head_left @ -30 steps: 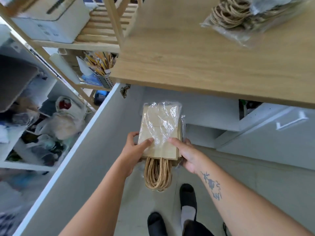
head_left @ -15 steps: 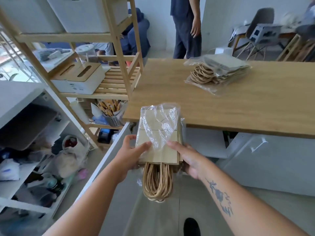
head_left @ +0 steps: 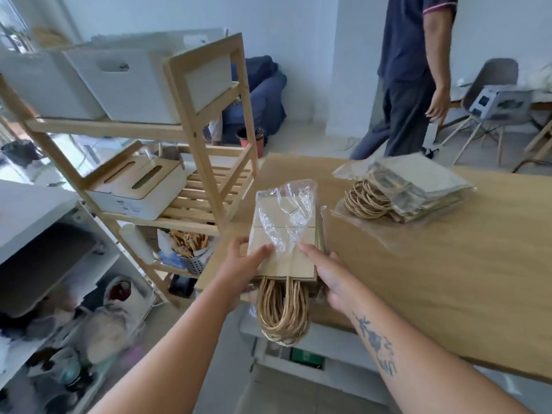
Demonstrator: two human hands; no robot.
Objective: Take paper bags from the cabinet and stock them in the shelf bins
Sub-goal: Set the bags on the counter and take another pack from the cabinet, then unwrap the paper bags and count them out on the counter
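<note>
1. My left hand (head_left: 239, 267) and right hand (head_left: 331, 279) pinch a flat stack of kraft paper bags (head_left: 283, 264) by its sides, thumbs on top, fingers (head_left: 237, 245) curled beneath.
2. Crinkled clear plastic (head_left: 286, 216) sleeves its far end, and looped twisted-paper handles (head_left: 282, 315) dangle toward me.
3. The stack hovers over the wood-grain counter's (head_left: 448, 264) near-left corner.

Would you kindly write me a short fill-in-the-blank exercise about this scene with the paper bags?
The left hand and right hand hold one bundle of paper bags, whose twine ____ hang toward the person.
Clear ____ wrap covers its far end.
A second bundle lies on the wooden ____.
The white bins stand on the rack's ____ shelf.
Missing words: handles; plastic; table; top.
</note>
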